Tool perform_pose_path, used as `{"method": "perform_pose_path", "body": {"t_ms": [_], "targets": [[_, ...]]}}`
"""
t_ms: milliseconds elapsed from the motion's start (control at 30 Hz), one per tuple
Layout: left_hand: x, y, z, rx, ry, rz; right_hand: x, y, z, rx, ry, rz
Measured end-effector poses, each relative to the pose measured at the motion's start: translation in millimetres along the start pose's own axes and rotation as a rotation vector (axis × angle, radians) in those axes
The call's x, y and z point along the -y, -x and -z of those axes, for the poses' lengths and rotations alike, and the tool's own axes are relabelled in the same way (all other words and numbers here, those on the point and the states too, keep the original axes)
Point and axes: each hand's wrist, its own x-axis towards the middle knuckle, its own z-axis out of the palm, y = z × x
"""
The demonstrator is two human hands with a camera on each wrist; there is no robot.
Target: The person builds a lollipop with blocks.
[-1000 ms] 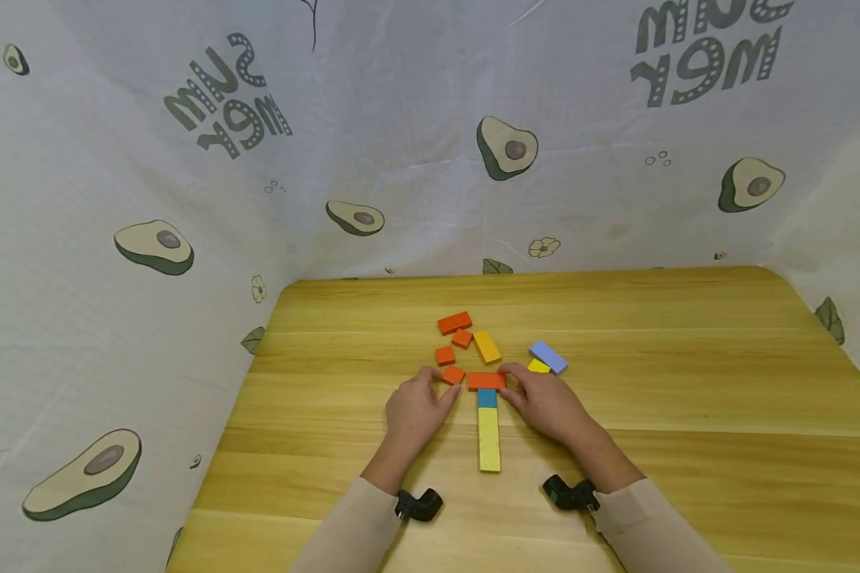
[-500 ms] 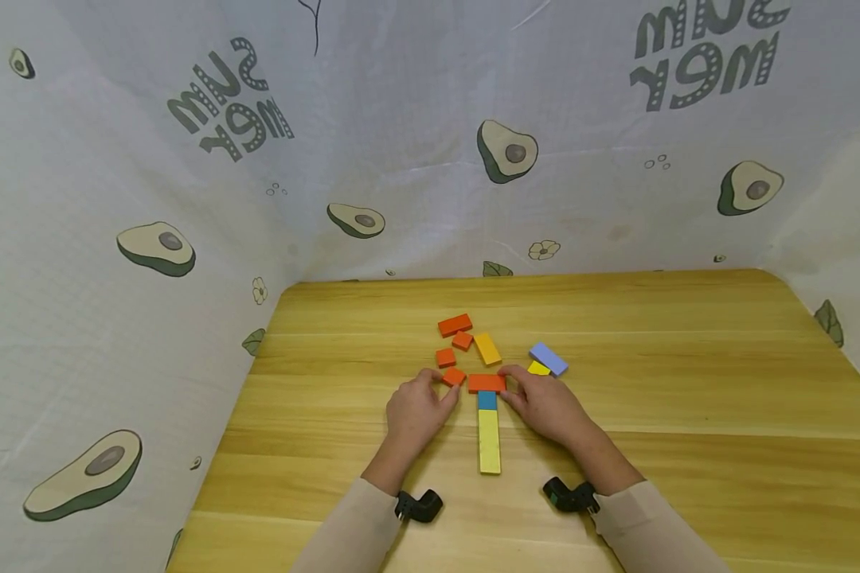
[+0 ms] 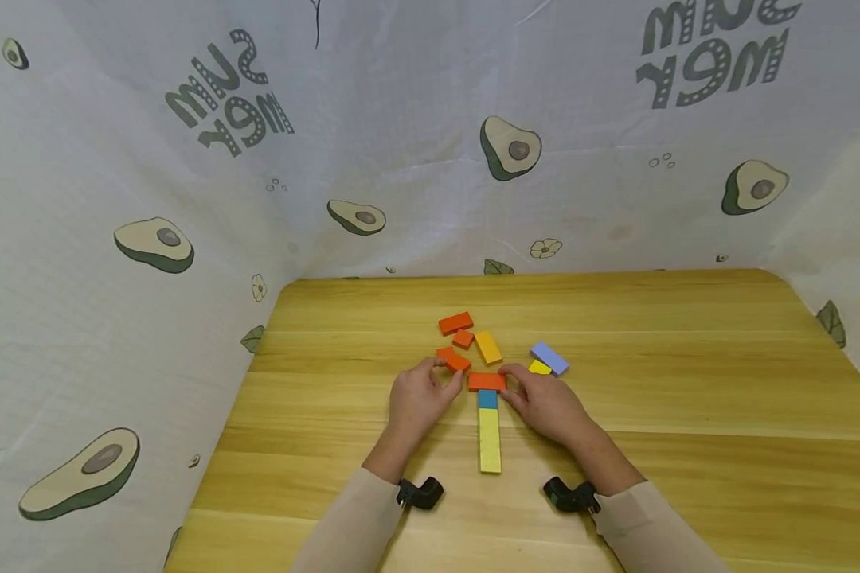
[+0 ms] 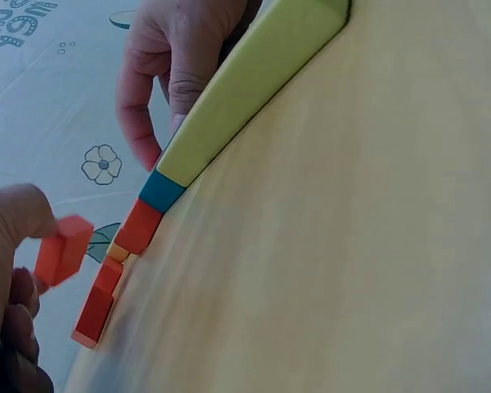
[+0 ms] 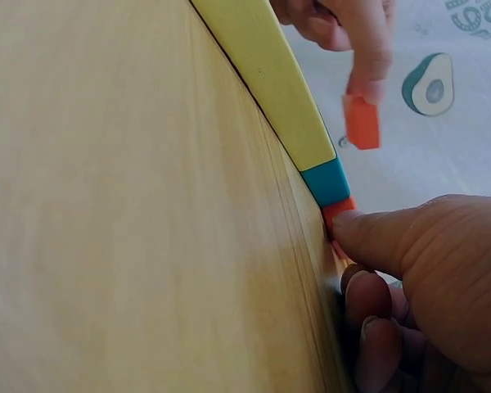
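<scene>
Red block [image 4: 64, 250] aloft, wrist views only

Wooden table [image 3: 688, 382]; multicoloured blocks [image 3: 487, 399] lying on top.

Even light; near tabletop [image 3: 490, 529] pale with sheen; raised red block [image 4: 63, 250] slightly blurred.

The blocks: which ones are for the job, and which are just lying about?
Probably for the job:
small red block, pinched by the left hand
longer red block, held by the right hand
blue block
long yellow block

Probably just lying about:
orange block
purple block
bright yellow block
other red blocks
</scene>
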Motion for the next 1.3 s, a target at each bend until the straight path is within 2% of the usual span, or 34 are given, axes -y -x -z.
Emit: {"method": "perform_pose_path", "body": {"t_ms": [100, 167, 300, 400, 500, 600, 700, 800, 1033, 1300], "targets": [[1.3, -7.2, -1.0, 0.047, 0.025, -0.044, -1, -0.6, 0, 0.003, 0.004, 0.0], [3.1, -12.7, -2.5, 0.111, 0.04, -0.053, -1, -0.7, 0, 0.006, 0.005, -0.003], [7.8, -21.1, -7.3, 0.25, 0.038, -0.025, -1, -0.5, -2, 0.009, 0.001, 0.004], [8.1, -24.1, -10.8, 0.288, 0.035, 0.025, 0, -0.2, -1, 0.01, -0.005, 0.01], [4.4, -26.2, -14.6, 0.254, 0.06, 0.091, 1, 0.6, 0, 0.004, -0.007, 0.009], [-0.4, -27.6, -18.4, 0.2, 0.047, 0.128, 1, 0.4, 1, 0.002, -0.002, 0.006], [-3.6, -27.5, -20.8, 0.164, -0.011, 0.127, 1, 0.3, 2, 0.001, 0.002, 0.005], [-4.9, -26.7, -21.3, 0.145, -0.03, 0.122, 1, 0.4, 2, -0.002, 0.006, 0.005], [-4.0, -24.6, -21.7, 0.161, 0.003, 0.109, 0, 1.1, 1, -0.009, 0.009, 0.008], [-3.6, -22.7, -20.4, 0.185, -0.001, 0.112, 1, 0.9, 0, -0.01, 0.005, 0.009]]}}
